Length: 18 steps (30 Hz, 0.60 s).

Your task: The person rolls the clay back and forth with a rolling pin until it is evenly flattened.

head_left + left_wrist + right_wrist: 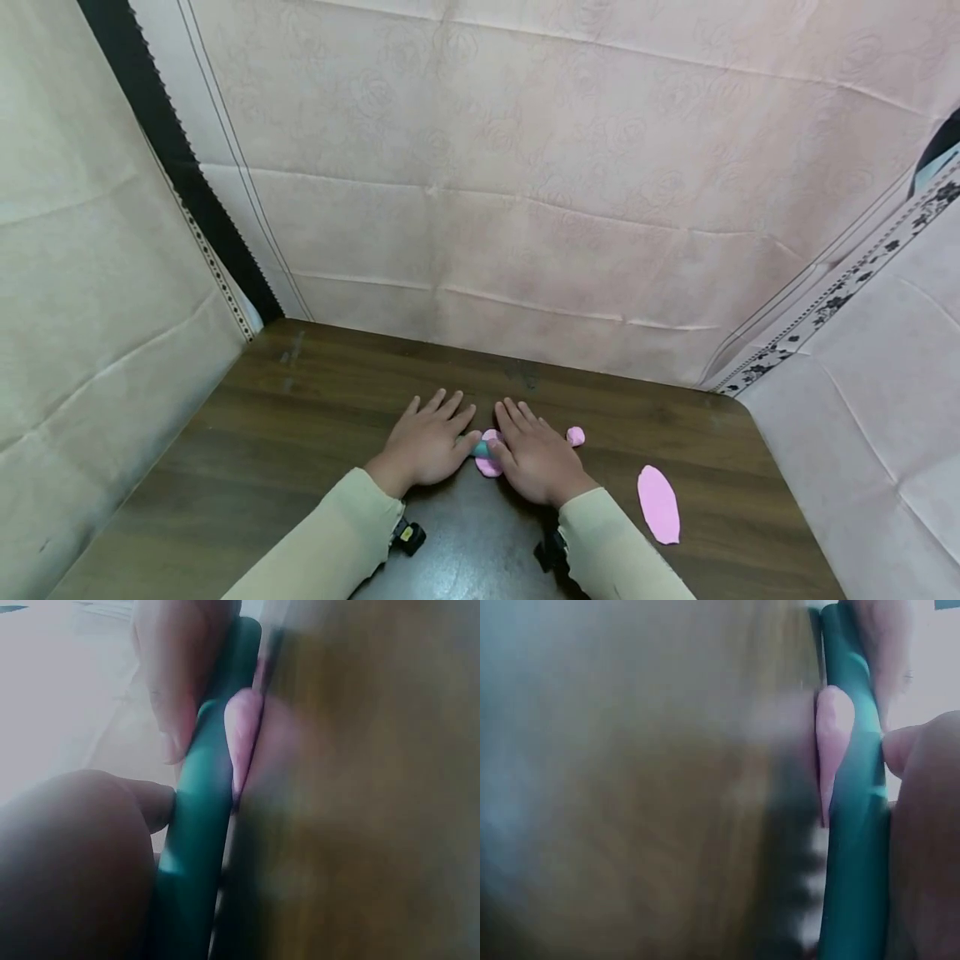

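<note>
- The green roller (482,450) lies crosswise on the table (300,467), on top of a flattened pink piece (489,470) that shows on its far and near sides.
- The roller looks stiff, smooth and probably light; flat palms over its two ends, clear of the pink middle, should suit it best, though it may slip if pressed unevenly.
- The pink piece looks like soft dough, likely to stretch, tear or stick to the roller; lift it by a broad edge.
- The left hand (430,442) rests on the roller's left part, fingers straight, not gripping.
- The right hand (538,457) rests likewise on the roller's right part, fingers extended, not clenched.
- A small pink lump (575,437) sits right of the roller, just beside the right hand.
- A flat pink oval (659,505) lies farther right, nearer the person than the roller.
- Pale cloth (525,208) hangs beyond the roller.
</note>
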Each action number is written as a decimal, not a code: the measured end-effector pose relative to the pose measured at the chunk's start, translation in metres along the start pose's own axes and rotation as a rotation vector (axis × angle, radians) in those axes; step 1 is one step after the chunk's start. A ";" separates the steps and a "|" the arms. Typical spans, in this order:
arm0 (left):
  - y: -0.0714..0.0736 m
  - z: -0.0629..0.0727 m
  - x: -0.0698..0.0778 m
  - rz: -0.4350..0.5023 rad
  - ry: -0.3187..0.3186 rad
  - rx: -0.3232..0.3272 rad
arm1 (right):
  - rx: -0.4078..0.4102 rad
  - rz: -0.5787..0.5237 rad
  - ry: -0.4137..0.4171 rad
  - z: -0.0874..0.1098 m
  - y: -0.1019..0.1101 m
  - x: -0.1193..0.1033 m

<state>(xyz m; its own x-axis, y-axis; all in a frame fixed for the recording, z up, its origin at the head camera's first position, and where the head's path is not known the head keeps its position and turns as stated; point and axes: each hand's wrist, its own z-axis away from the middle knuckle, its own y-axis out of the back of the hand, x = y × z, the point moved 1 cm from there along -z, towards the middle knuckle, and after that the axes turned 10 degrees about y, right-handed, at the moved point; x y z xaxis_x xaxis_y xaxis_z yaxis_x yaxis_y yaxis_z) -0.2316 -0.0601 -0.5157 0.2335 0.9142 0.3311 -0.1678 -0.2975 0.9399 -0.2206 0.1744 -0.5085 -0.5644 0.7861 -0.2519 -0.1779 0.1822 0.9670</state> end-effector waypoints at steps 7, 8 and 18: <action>0.002 0.021 0.002 0.006 -0.055 -0.028 | 0.014 0.033 0.014 0.015 -0.001 -0.015; 0.002 0.024 0.002 0.010 -0.060 -0.034 | 0.014 0.037 0.014 0.017 -0.001 -0.017; 0.001 0.059 0.001 0.034 -0.110 -0.048 | 0.057 0.071 0.049 0.040 -0.006 -0.039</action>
<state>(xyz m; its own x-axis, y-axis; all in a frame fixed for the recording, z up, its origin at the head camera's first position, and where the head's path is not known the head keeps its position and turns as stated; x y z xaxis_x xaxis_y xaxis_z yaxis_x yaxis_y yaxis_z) -0.1748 -0.0763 -0.5095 0.3298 0.8676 0.3722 -0.2221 -0.3119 0.9238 -0.1656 0.1659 -0.5031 -0.6133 0.7684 -0.1828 -0.0910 0.1612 0.9827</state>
